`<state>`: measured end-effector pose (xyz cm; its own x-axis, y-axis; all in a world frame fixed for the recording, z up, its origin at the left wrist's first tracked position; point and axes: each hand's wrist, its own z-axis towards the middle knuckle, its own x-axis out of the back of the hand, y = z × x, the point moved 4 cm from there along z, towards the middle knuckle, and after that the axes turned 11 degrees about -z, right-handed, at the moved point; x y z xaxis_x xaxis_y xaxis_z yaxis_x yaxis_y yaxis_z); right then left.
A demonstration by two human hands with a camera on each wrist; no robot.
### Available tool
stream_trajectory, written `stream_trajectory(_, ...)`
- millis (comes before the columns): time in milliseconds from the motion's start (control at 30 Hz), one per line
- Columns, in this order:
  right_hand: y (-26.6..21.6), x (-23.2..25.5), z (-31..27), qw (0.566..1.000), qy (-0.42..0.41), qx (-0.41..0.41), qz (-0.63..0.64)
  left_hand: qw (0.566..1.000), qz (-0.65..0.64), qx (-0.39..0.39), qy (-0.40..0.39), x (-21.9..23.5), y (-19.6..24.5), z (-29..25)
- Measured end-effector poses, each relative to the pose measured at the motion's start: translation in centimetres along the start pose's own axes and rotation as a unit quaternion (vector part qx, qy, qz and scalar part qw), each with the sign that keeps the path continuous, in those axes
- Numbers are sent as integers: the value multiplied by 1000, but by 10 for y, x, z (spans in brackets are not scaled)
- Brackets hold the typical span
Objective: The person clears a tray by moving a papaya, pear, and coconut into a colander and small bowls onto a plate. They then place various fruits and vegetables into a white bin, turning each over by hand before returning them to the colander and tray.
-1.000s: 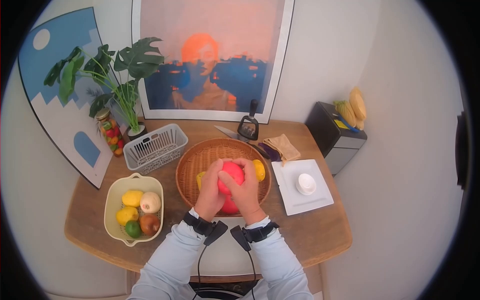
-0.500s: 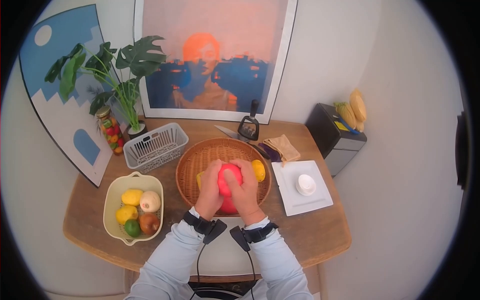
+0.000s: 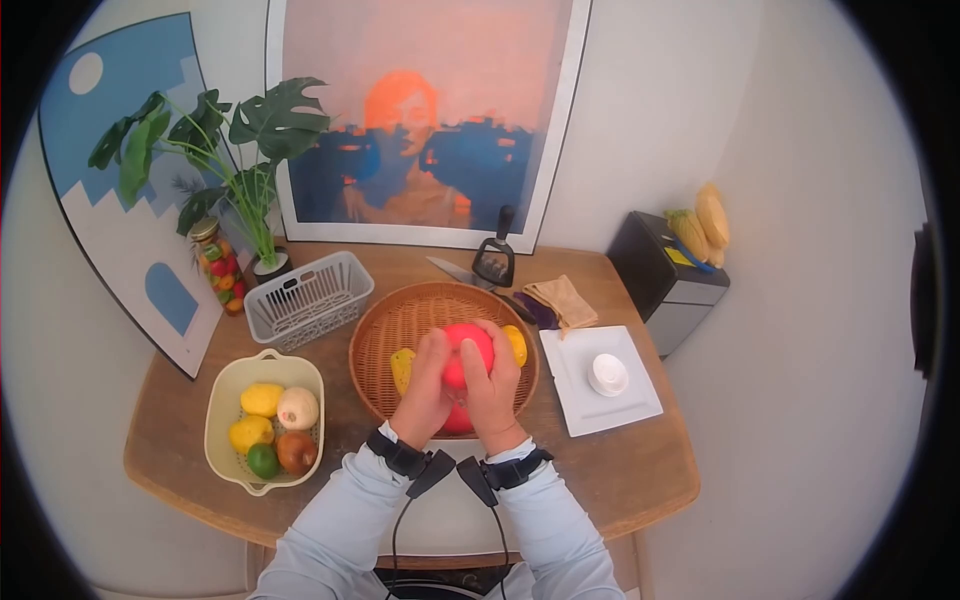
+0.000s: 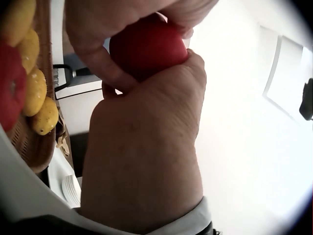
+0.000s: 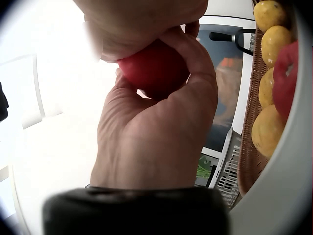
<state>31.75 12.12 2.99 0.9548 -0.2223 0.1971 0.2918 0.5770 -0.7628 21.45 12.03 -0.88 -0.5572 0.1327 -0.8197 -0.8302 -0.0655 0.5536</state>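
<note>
Both hands grip one round red fruit (image 3: pixel 468 352) above the round wicker basket (image 3: pixel 375 345) in the head view. The left hand (image 3: pixel 427 385) wraps its left side and the right hand (image 3: pixel 491 388) its right, thumbs on the near face. Skin of the same red fruit shows between the fingers in the left wrist view (image 4: pixel 149 49) and the right wrist view (image 5: pixel 155 71). A second red fruit (image 3: pixel 457 419) lies in the basket below the hands. Several yellow fruits, one at the right (image 3: pixel 516 345), lie in it too.
A cream basket (image 3: pixel 217 410) with lemons, a lime and other produce stands left. Behind are a grey basket (image 3: pixel 310 302), a jar (image 3: pixel 222 268) and a plant. A peeler-like tool (image 3: pixel 494 262), knife and cloth (image 3: pixel 563 300) lie at the back, a white plate (image 3: pixel 600 415) with small dishes at right.
The hands have shifted slightly around the red fruit, with the right thumb now more upright. More of the yellow fruit at the basket's left shows. The head view has moved a little.
</note>
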Motion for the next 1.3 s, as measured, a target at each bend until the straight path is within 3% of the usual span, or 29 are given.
stream_trajectory(33,3,1,0,1000,-2,-6,-1,995,84,-44,33,-15,6,-6)
stream_trajectory(100,10,3,1,1000,-5,-17,-1,994,93,-46,32,-8,2,-3)
stream_trajectory(133,5,3,2,999,-8,25,-20,994,98,-46,32,-4,1,-3)
stream_trajectory(233,-23,4,5,986,-15,148,-72,993,-109,55,1,-6,1,0)
stream_trajectory(300,-44,4,3,970,-15,222,-101,988,-121,95,8,-8,5,-2)
stream_trajectory(400,-27,3,3,986,14,148,-71,988,-81,130,-13,-19,11,-11)
stream_trajectory(433,-16,5,5,997,18,76,-13,989,-58,137,-26,-21,11,-13)
stream_trajectory(500,10,9,7,992,24,-67,103,988,152,-30,-17,-10,-3,-5)
stream_trajectory(533,17,7,6,988,18,-84,126,960,254,-113,-12,-14,-3,-5)
stream_trajectory(600,29,5,5,978,6,-119,169,979,200,-26,0,-13,-4,-6)
stream_trajectory(667,1,8,6,998,-8,-23,64,992,75,99,-9,-2,0,-5)
stream_trajectory(767,-25,8,5,996,-7,89,-22,984,-53,167,-40,-19,18,-13)
stream_trajectory(800,-29,8,4,992,-2,120,-40,987,-56,144,-31,-21,18,-12)
stream_trajectory(867,-24,6,4,994,15,98,-39,993,-64,99,-15,-28,11,-11)
stream_trajectory(967,-8,6,5,999,17,38,2,994,88,-67,11,-15,-3,-5)
stream_trajectory(1100,0,6,4,997,-13,-14,74,997,-15,65,33,-8,0,-4)
stream_trajectory(1167,-21,8,5,995,-25,92,-1,980,-100,157,67,-31,18,-17)
stream_trajectory(1200,-30,8,5,988,-31,145,-39,979,-108,165,55,-29,19,-17)
stream_trajectory(1267,-25,6,5,992,-33,116,-29,976,-123,179,30,-24,18,-15)
stream_trajectory(1300,-22,5,4,994,-34,101,-24,986,-89,140,12,-20,16,-12)
